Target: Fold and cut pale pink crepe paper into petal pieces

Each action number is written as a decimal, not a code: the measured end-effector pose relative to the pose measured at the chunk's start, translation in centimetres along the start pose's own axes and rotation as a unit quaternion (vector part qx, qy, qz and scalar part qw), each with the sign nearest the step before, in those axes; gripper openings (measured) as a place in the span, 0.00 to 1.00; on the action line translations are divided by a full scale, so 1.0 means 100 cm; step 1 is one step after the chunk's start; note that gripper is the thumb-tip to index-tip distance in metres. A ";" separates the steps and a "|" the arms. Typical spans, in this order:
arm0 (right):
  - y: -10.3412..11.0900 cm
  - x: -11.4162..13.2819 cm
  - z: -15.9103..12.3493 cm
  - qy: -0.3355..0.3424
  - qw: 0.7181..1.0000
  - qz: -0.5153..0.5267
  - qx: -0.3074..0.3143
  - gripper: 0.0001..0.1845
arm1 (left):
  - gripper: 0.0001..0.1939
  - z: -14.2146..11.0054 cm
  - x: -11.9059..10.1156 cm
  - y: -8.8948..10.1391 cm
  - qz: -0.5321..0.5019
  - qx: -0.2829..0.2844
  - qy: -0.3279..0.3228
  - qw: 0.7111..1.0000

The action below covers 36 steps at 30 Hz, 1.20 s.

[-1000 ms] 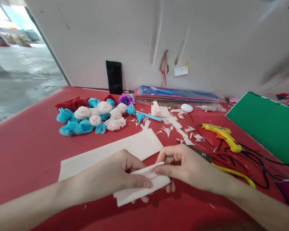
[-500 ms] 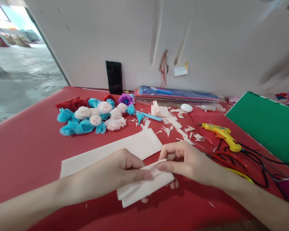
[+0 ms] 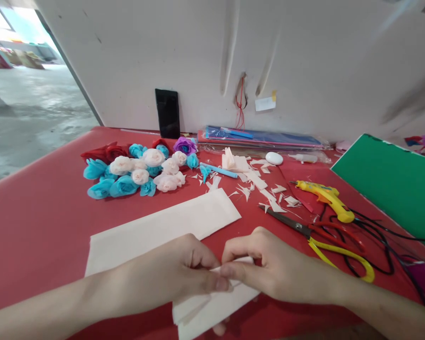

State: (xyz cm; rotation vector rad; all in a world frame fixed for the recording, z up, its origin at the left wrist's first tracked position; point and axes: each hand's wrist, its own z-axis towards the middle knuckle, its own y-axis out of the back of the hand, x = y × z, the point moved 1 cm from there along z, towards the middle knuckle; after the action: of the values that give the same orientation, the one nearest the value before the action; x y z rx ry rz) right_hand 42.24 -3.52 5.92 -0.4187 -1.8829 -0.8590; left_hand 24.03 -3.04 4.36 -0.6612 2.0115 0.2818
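Low in the head view, my left hand (image 3: 194, 269) pinches a folded piece of cream crepe paper (image 3: 212, 311), thumb on top and fingertips underneath. From the other side my right hand (image 3: 262, 264) grips the same paper, its thumb and bent index finger pressed on the upper fold close to my left thumb. Part of the fold is hidden by the fingers. A longer cream paper strip (image 3: 163, 219) lies flat just beyond my hands, partly covered by my left wrist. Scissors (image 3: 304, 231) with red and yellow handles rest beyond my right hand.
Several crepe paper flowers (image 3: 138, 172) stand bunched at the back left. Paper scraps (image 3: 258, 182) are scattered mid-table near a yellow glue gun (image 3: 326, 198) and its black cords. A phone (image 3: 168, 113) leans on the wall; a green board (image 3: 396, 184) lies at right.
Both hands have come nearer to me with the folded paper, and the two thumbs are closer together. The scissors, partly covered before, now show fully.
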 end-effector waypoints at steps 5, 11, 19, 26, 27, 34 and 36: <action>0.004 0.000 0.002 -0.006 0.999 0.037 -0.036 0.13 | 0.12 -0.001 -0.004 0.000 0.002 0.008 0.000 1.000; 0.026 -0.005 0.001 -0.041 0.986 0.162 0.030 0.10 | 0.09 -0.003 -0.008 0.002 -0.078 0.030 -0.014 0.996; 0.027 -0.010 0.006 0.020 0.991 0.121 -0.051 0.14 | 0.08 -0.002 -0.010 0.005 -0.063 -0.019 -0.026 0.997; 0.036 -0.009 0.001 -0.018 0.990 0.124 -0.071 0.12 | 0.16 -0.003 -0.016 0.010 -0.045 0.016 -0.004 0.999; 0.039 -0.009 0.001 -0.017 0.990 0.121 -0.070 0.12 | 0.17 -0.003 -0.016 0.013 -0.032 0.031 0.002 0.999; 0.038 -0.008 0.004 -0.020 0.988 0.126 -0.083 0.11 | 0.23 -0.005 -0.015 0.030 0.193 -0.176 -0.081 0.962; 0.030 -0.008 0.005 -0.032 0.986 0.137 -0.086 0.10 | 0.22 -0.005 -0.015 0.026 0.252 -0.234 -0.117 0.932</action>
State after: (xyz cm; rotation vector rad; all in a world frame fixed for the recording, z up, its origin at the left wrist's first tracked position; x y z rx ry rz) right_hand 44.10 -1.08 6.25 -0.7998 -1.7617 -0.8311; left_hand 22.77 -0.60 5.75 -0.3554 1.8615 1.1219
